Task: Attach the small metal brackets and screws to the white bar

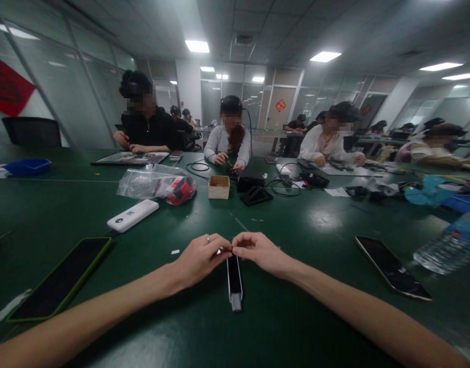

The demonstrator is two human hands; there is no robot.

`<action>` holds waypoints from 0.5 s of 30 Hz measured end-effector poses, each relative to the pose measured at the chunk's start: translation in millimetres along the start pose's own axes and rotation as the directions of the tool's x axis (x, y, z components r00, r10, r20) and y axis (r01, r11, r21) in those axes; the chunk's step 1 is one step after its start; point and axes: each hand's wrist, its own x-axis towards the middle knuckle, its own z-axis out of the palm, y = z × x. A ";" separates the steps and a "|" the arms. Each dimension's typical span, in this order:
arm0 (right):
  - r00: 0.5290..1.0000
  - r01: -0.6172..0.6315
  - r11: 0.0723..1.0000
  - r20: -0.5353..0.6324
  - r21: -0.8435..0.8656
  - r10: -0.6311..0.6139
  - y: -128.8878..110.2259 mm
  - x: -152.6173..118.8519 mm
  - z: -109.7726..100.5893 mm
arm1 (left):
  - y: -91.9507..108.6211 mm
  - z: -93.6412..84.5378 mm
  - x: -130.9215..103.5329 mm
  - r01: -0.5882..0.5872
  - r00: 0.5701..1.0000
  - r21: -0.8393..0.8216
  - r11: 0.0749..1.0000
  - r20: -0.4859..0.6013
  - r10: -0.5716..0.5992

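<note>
While both hands work at centre frame, a slim black-faced device (234, 276) with pale edges lies on the green table (196, 327), lengthwise, grey block (236, 302) at its lower end. Its upper end runs up to the fingertips; contact there is hidden.

Left hand (202, 259), ring on one finger: thumb and fingers pinching a small shiny piece (220, 250), too small to identify. Right hand (262, 253): thumb and index bent toward each other, tips next to the left's; can't tell if fully closed or gripping anything.

Small white scrap (175, 252) just left of the left hand. Green-edged phone (61, 278) lower left, white oblong device (133, 215) above it. Second phone (392, 267) at right, clear bottle (447, 248) near it.

Mid-frame: plastic bag (141, 182) with red and black contents, open cardboard box (218, 189), black box (251, 180) beside it. Upper centre, a co-worker (229, 137) in a light top sits across the table.
</note>
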 end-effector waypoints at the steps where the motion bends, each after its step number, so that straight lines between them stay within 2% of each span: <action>1: 1.000 -0.012 0.999 -0.010 0.046 0.012 2.0 0.8 0.2 | -0.6 0.0 0.4 -0.001 1.000 -0.002 1.000 -0.011 0.001; 10: 0.988 -0.129 0.947 -0.038 0.293 0.146 1.8 0.9 6.8 | -0.7 -0.3 0.8 0.106 0.994 -0.105 0.989 -0.008 -0.107; 13: 0.989 -0.138 0.954 -0.020 0.265 0.148 0.9 1.3 6.6 | -2.4 -2.5 1.9 0.124 0.992 -0.132 0.983 0.011 -0.124; 15: 0.992 -0.119 0.975 -0.028 0.190 0.126 2.5 3.1 3.7 | -6.6 -6.2 4.0 0.131 0.991 -0.114 0.985 0.040 -0.128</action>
